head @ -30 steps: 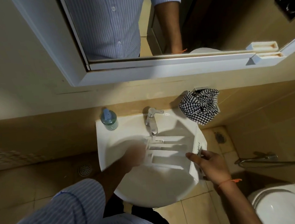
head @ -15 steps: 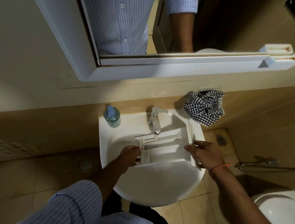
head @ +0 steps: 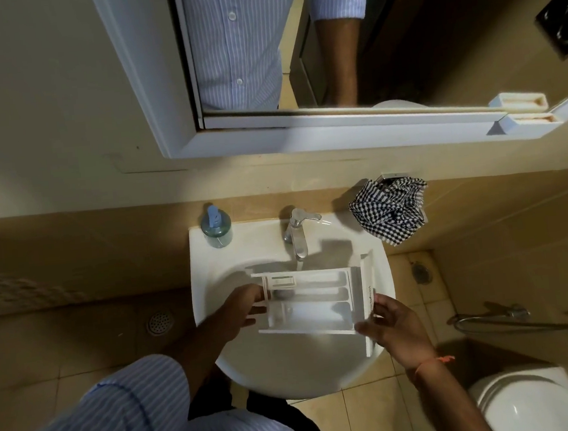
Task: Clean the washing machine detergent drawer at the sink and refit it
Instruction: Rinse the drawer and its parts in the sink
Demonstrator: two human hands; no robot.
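Head view: the white detergent drawer [head: 312, 302] is held level over the sink [head: 289, 369] basin, just below the tap [head: 297, 234]. The left hand [head: 236, 317] grips the drawer's left end, fingers curled round its edge. The right hand [head: 393, 326] pinches the front panel at the drawer's right end, fingers partly spread.

**Other things in the bathroom**

A blue soap bottle [head: 216, 231] stands at the far left. A black-and-white checked cloth [head: 389, 215] hangs on the wall to the right. A big mirror [head: 296, 59] hangs on the far wall. A white toilet [head: 522, 404] sits near, on the right. A round floor drain [head: 160, 322] is on the left. A metal hose [head: 525, 323] lies on the right.
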